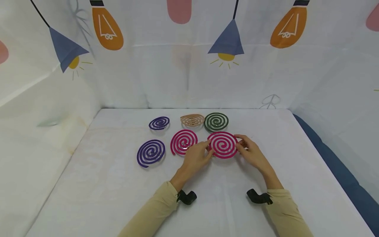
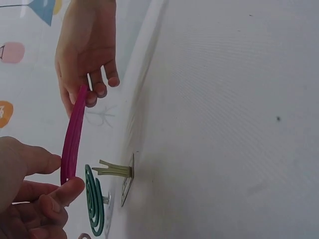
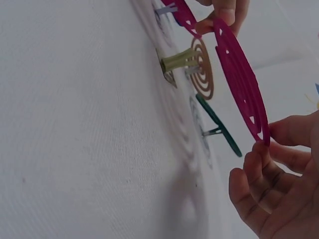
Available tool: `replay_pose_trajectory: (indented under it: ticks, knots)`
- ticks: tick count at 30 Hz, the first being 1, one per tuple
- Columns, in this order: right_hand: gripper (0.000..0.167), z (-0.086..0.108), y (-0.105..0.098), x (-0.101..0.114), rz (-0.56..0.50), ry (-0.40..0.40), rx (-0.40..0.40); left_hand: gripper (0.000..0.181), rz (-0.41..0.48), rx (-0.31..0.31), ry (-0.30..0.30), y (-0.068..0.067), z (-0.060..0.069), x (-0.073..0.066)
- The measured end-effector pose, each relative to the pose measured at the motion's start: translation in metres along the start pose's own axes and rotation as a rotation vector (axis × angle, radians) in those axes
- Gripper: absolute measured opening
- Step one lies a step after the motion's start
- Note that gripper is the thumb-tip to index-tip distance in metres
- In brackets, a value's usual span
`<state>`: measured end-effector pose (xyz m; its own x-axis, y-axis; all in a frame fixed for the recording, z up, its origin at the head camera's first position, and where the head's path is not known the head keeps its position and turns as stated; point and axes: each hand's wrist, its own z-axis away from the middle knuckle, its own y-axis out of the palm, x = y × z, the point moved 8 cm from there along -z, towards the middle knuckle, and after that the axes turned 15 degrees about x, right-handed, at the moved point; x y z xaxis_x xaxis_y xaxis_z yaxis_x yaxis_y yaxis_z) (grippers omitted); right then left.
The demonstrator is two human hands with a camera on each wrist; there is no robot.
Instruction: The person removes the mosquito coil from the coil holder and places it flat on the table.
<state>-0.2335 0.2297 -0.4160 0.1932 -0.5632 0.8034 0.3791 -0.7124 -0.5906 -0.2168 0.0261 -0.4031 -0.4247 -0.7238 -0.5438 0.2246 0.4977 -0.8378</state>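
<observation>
Pink spiral (image 1: 222, 145) is being pinched by left hand (image 1: 195, 155) and right hand (image 1: 251, 154) short of table's (image 1: 94, 184) far edge, apparently being positioned, probably requiring lowering.

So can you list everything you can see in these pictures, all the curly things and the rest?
Held spiral: 1, pink, between the hands
Other pink spiral: 1, pink, left of it
Purple spirals: 2, purple, leftmost
Tan spiral: 1, tan, back middle
Green spiral: 1, green, back right
Little stands: several, one yellowish-green, near the spirals
Table: 1, white, underneath
Curtain: white, behind, with printed lamps and bulbs
Blue object: 1, blue, right of the table, unclear what
Black pieces: 2, black, by the cuffs
Sleeves: 2, beige, bottom
Left hand: 1, bare, pinching the held spiral
Right hand: 1, bare, pinching it too
</observation>
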Motion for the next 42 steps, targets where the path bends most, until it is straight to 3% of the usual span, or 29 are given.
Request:
replay_pose_trajectory:
  ticks: [10,16,22,27,33,42]
  knots:
    - [0.042,0.009,-0.014,-0.015,-0.013,0.006,-0.012,0.042,-0.096,0.034,-0.020,0.014,-0.020,-0.013]
    - [0.041,0.013,-0.019,-0.021,-0.009,0.024,-0.012,0.031,-0.197,0.032,-0.003,0.015,-0.029,-0.024]
    - [0.042,0.017,-0.027,-0.023,-0.011,0.006,-0.031,0.037,-0.224,0.080,-0.027,0.016,-0.040,-0.030]
    - [0.043,0.021,-0.034,-0.033,0.010,0.045,-0.038,0.024,-0.284,0.105,-0.004,0.027,-0.054,-0.034]
    - [0.043,0.021,-0.031,-0.045,0.081,0.107,0.029,0.013,-0.361,0.127,-0.010,0.045,-0.059,-0.032]
    - [0.039,0.019,-0.022,-0.045,0.275,0.161,0.058,0.013,-0.407,0.166,0.004,0.054,-0.058,-0.033]
